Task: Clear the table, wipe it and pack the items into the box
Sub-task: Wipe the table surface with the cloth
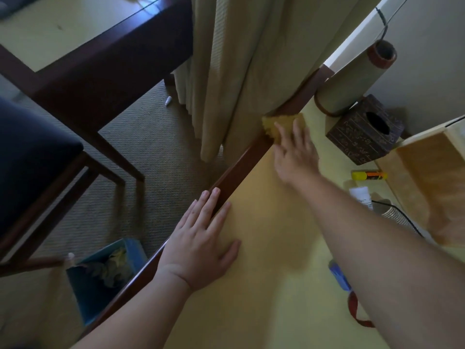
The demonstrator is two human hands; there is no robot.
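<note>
Left hand [201, 245]: flat on the table [271, 260], palm down, fingers spread, tips reaching onto the dark wood edge rail [236, 170]. It grips nothing and looks like a brace only. Below and to its left, off the table, a blue bin [105, 275] sits on the carpet.

Right hand [294, 152]: arm stretched forward, well ahead of my left and slightly to its right. Fingers are splayed and pressed down on the yellow cloth [281, 124]. I read that as pinned under the palm rather than pinched. The cloth sits at the far end of the same rail, up against the curtain [241, 71], partly overlapping the wood.

Key relation: the rail runs diagonally from my left hand up to my right, so the wipe axis lies along that line. The right hand already owns the cloth; the left is nearer me and free. My judgement is that the next stroke pulls the cloth back along the rail towards the left hand, which may then be in the way.

Right of the wiping hand:
- dark tissue box [364, 132], close
- yellow glue stick [368, 175]
- white tube [362, 195]
- open wooden box [432, 187], furthest right

A blue item [338, 274] shows under my right forearm; I can't identify it.

The wipe is under way, but these items are still out, so packing is not done.
</note>
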